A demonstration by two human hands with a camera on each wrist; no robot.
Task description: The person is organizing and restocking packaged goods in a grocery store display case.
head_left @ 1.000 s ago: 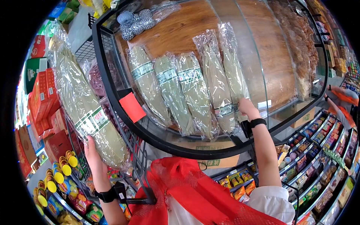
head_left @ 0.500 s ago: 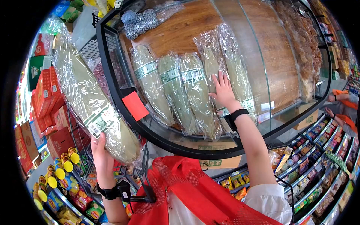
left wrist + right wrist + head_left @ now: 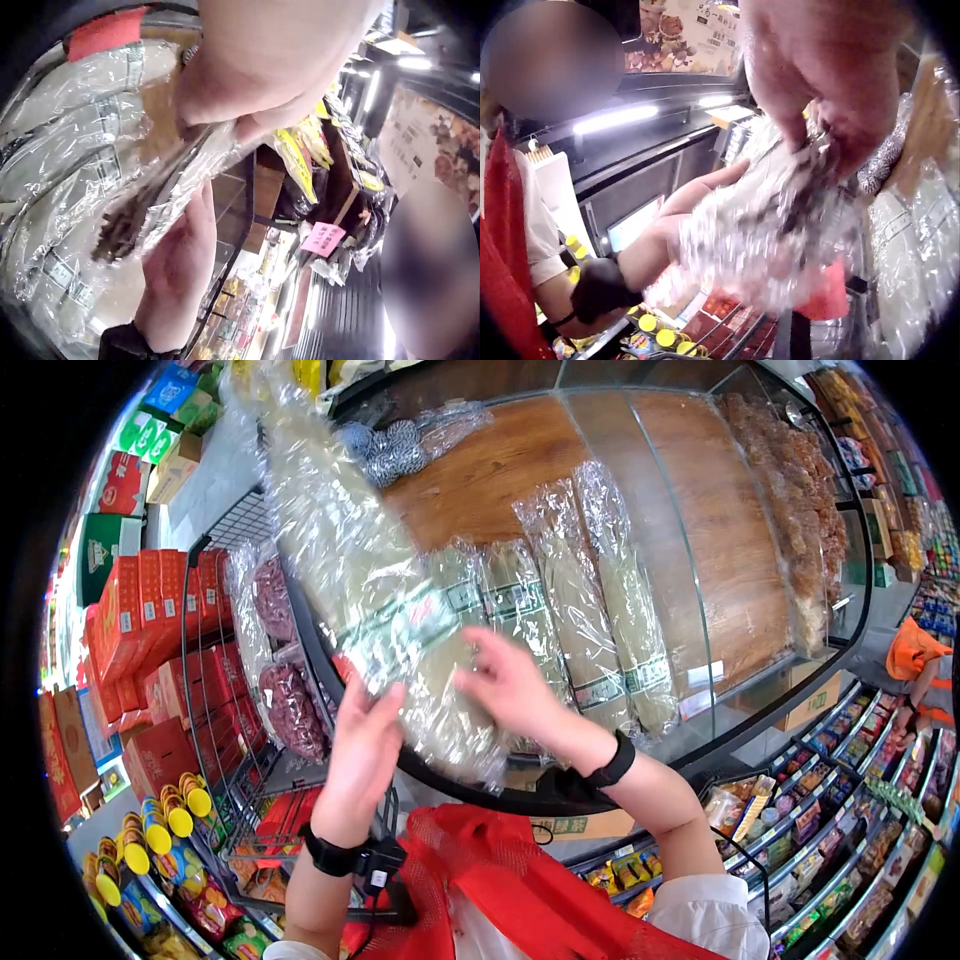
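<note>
Over a curved glass display case (image 3: 500,460), the left hand (image 3: 365,750) and right hand (image 3: 510,685) are holding a long clear-plastic packet of dried leaves (image 3: 380,595), each grip closed on it.

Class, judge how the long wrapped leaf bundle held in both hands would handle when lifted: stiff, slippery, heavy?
Probably fairly stiff: the bundle juts straight beyond the left hand. Likely slippery, given its shiny clear wrapper. Seemingly light for its length, though the right hand touches it too.
</note>
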